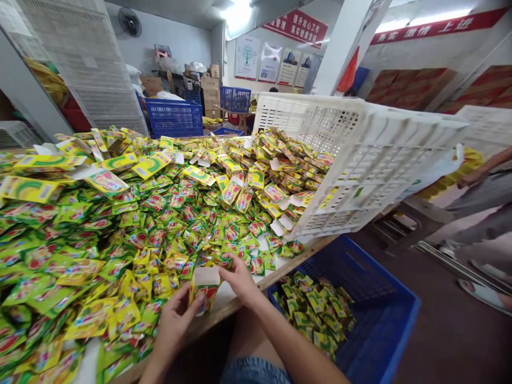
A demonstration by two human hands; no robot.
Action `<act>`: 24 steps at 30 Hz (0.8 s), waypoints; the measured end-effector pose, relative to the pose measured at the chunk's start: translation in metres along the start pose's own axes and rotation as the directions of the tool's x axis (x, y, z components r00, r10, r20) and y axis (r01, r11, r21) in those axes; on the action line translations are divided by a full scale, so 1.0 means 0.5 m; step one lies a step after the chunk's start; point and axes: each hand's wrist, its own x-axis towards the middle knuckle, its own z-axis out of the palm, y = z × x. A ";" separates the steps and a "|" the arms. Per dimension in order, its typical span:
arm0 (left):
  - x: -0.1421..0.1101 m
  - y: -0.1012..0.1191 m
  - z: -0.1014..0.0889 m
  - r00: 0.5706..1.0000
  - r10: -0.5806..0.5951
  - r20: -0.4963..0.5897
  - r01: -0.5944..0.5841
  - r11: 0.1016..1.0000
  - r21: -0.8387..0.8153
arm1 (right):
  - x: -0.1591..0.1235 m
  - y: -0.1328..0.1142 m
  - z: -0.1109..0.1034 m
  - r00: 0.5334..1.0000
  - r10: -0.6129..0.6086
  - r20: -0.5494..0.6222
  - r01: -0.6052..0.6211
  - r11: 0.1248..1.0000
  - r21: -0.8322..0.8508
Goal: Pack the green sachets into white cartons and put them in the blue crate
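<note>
In the left hand (pixel 180 308) — a yellow carton (pixel 208 293), red-printed; white-flapped.

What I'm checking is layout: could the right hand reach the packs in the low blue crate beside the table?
Probably yes: the right hand is near the table edge, and the crate is open-topped, with nothing visible covering the packs.

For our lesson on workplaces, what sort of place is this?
Probably a packing workshop: heaped sachets, boxes piled against a white crate, and a blue crate holding more boxes.
</note>
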 end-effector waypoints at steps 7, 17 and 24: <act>0.002 -0.023 -0.007 0.994 -0.054 -0.097 0.054 0.999 -0.002 | 0.012 -0.027 -0.036 0.990 -0.023 -0.136 0.024 1.000 0.004; -0.003 -0.007 -0.007 0.998 -0.009 0.060 0.010 1.000 -0.012 | 0.006 -0.026 -0.029 0.999 0.050 0.008 -0.049 0.997 -0.059; -0.003 0.010 0.004 0.997 -0.031 0.075 0.031 0.999 -0.006 | 0.016 -0.006 -0.041 0.997 0.046 0.057 -0.033 0.976 -0.213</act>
